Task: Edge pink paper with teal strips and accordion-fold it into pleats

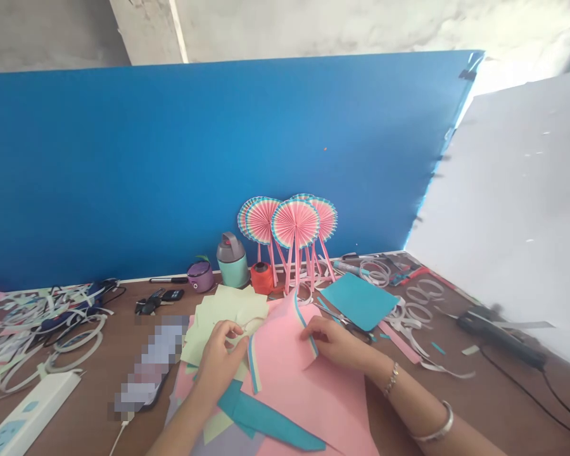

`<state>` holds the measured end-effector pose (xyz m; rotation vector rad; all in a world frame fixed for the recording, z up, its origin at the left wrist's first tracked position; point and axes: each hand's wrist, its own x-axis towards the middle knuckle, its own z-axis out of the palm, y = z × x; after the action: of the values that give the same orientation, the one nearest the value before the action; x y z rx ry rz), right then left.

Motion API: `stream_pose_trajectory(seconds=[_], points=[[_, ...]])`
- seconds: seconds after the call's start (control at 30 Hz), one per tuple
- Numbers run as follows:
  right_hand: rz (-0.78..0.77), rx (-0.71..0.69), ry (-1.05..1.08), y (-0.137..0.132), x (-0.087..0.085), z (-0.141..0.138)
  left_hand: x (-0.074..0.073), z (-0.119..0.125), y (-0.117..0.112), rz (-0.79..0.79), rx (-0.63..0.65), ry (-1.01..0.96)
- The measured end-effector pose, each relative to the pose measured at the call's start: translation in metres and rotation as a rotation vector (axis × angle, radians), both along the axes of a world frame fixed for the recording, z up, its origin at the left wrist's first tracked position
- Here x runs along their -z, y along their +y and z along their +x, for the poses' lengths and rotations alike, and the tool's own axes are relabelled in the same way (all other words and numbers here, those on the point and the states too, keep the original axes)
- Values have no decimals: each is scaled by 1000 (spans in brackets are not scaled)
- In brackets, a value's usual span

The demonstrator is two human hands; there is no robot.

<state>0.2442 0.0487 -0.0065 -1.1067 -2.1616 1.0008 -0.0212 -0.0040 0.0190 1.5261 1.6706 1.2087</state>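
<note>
Lower centre of the frame: the pink striped sheet (282, 332), a curved piece of smooth paper, lies between the two hands, its left and right edges banded in blue and cream. I see the right hand (330, 339) grasping the right banded edge, fingertips curled over the paper. The left hand (225, 351) is bent at the left banded edge, thumb and forefinger close together; I cannot tell from here whether they pinch the paper. Beneath the piece I note a larger flat pink sheet (325, 405) and, crossing it at bottom centre, a folded teal strip (275, 418) with a pointed outline. Left of centre, pale green sheets (218, 313) overlap in a ragged stack; right of centre lies a flat, four-sided teal sheet (360, 301). Mid-frame, against the matt blue panel (171, 158), stand round, finely pleated paper fans (295, 223) on pink legs.
</note>
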Motion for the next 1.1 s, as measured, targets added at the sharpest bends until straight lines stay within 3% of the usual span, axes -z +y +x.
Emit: stream_pose_trajectory(seconds=[0.1, 0.27, 0.43, 0.63, 0.9, 1.1], points=[[-20, 27, 15, -1, -4, -1, -5, 5, -8, 159, 66, 201], [5, 99, -13, -4, -11, -7, -13, 9, -23, 340, 218, 232], [19, 129, -14, -6, -15, -12, -11, 16, -26, 188, 548, 366], [53, 150, -8, -7, -12, -13, -3, 18, -20, -8, 464, 476], [254, 120, -96, -7, -4, -11, -1, 16, -17, 18, 453, 497], [253, 88, -148, -10, -11, -12, -3, 14, -17, 53, 426, 511]])
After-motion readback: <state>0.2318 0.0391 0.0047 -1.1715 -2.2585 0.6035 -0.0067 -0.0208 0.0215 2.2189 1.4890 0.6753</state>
